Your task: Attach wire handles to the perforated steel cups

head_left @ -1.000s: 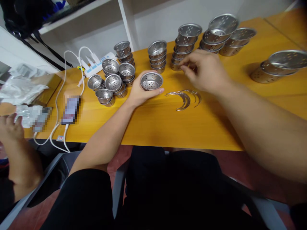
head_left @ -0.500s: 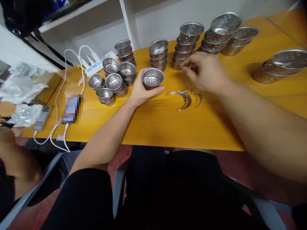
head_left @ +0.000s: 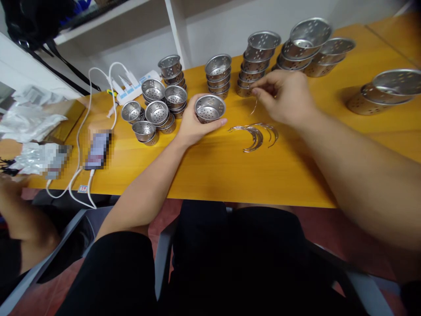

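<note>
Left hand point(head_left: 192, 125) curled round a metal cup point(head_left: 210, 109) with holes in it, thumb along the near side, fingers round the far-left side, grip part open to the cup's width. Cup is upright, mouth up, above the table point(head_left: 223, 180), left of the right hand. Right hand point(head_left: 286, 96) has thumb and index pinched together on a thin wire point(head_left: 254, 106), other fingers curled in; wire hangs down from the fingertips, upper end hidden by them. Curved wires point(head_left: 255, 139) lie in a loose bunch on the table, below the hanging wire in view, near both hands. Small cups point(head_left: 156, 113) in a cluster left of the left hand, some stacked. Small stack point(head_left: 169, 68) behind that cluster. Middle stack point(head_left: 218, 70) behind the held cup. Tall stack point(head_left: 259, 52) just past the right fingertips, wide cups point(head_left: 307, 39) beside it, more at the far right point(head_left: 391, 90), top one tilted. Phone point(head_left: 98, 150) with a white cable point(head_left: 78, 136) on the left side of the table, power strip point(head_left: 133, 91) behind, plastic bags point(head_left: 36, 116) further left. Another person's arm point(head_left: 29, 219) at the left edge, its hand blurred
</note>
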`<action>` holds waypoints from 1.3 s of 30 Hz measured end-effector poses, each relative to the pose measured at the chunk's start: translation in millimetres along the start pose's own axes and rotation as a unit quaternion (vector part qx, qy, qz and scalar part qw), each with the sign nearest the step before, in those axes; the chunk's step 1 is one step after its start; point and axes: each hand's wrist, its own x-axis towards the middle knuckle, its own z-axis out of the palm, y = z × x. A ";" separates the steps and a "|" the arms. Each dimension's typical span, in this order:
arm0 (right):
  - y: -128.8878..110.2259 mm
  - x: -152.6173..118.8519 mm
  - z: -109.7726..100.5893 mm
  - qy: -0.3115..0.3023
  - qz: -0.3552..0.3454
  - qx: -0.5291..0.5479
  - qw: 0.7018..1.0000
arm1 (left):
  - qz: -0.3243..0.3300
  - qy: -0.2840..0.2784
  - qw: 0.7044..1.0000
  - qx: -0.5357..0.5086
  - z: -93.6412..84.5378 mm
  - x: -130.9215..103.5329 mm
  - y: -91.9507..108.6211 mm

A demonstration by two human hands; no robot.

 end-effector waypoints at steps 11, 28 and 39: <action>-46.1 -11.6 0.9 -0.008 -0.035 0.128 0.991 | -0.027 -0.035 0.999 0.030 10.5 -7.3 6.4; -66.2 -17.7 10.1 -0.040 0.033 0.213 0.976 | -0.029 -0.100 0.994 0.025 38.1 -13.9 43.5; -68.4 -11.8 -11.9 -0.192 0.009 0.385 0.902 | -0.151 -0.097 0.981 -0.079 21.8 -6.2 61.5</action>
